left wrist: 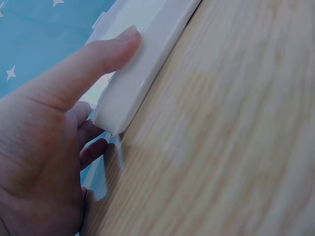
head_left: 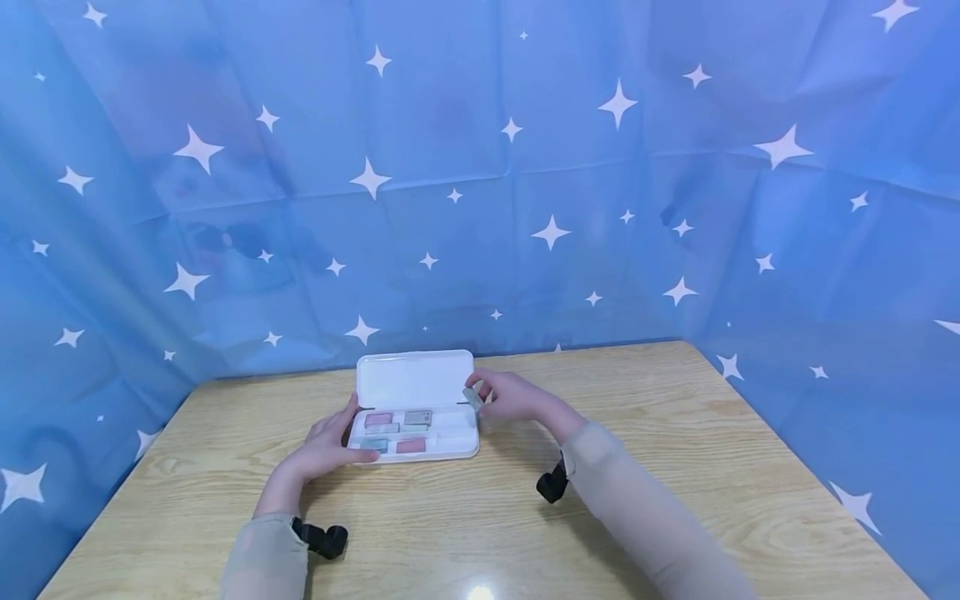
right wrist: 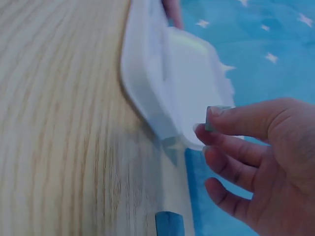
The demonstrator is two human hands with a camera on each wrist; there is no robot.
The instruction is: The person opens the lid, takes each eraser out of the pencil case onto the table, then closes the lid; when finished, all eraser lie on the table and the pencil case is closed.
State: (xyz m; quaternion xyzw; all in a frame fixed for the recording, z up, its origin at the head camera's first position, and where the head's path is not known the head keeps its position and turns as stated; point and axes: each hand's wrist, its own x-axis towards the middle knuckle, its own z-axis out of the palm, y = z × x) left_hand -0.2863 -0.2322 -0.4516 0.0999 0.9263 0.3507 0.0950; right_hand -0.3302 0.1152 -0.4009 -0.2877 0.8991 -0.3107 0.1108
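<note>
A white hinged pencil case (head_left: pixel 454 451) lies with its lid (head_left: pixel 415 379) raised at the back. Inside are several small rectangular pieces, among them a pink one (head_left: pixel 411 446), a grey one (head_left: pixel 417 417) and a teal one (head_left: pixel 374 445). At the case's left end, my left hand (head_left: pixel 324 446) grips it, thumb over the front rim; some of its fingers are hidden. My right hand (head_left: pixel 513 396) pinches a small grey-green block (head_left: pixel 473 398) between thumb and fingertips, above the case's right end. In the right wrist view that block (right wrist: pixel 209 119) shows only partly.
The case stands on a wood-grain table (head_left: pixel 420 525), near its back edge. A blue curtain with white stars (head_left: pixel 450 250) hangs behind and at both sides. A small blue block-like thing (right wrist: pixel 170 224) shows at the bottom of the right wrist view.
</note>
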